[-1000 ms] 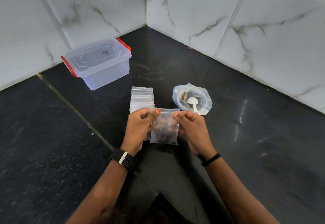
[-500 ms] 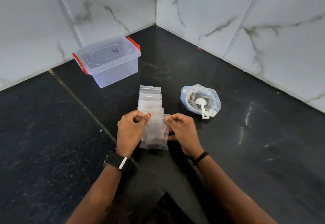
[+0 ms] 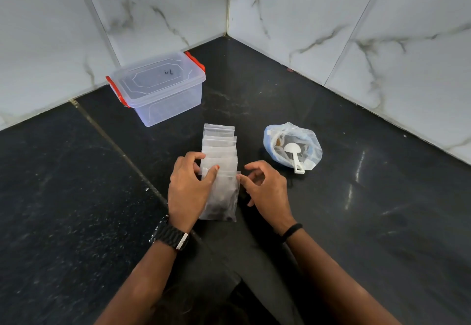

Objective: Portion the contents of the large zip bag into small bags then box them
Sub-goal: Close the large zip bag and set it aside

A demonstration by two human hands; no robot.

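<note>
You are working in bright, even light from above. The glossy black floor [image 3: 382,197] throws back white streaks of glare at about 3 o'clock, and the marble wall tiles [image 3: 407,44] shine palest toward 1 o'clock. Shadows are soft, pooling just under your forearms at 6 o'clock. Focus is crisp at the centre. The wide lens bends the tile joints outward near the edges, most at 10 and 2 o'clock.

Black speckled stone floor [image 3: 76,210] with a thin seam running diagonally. White marble-veined wall tiles [image 3: 318,18] meeting in a corner behind.
</note>
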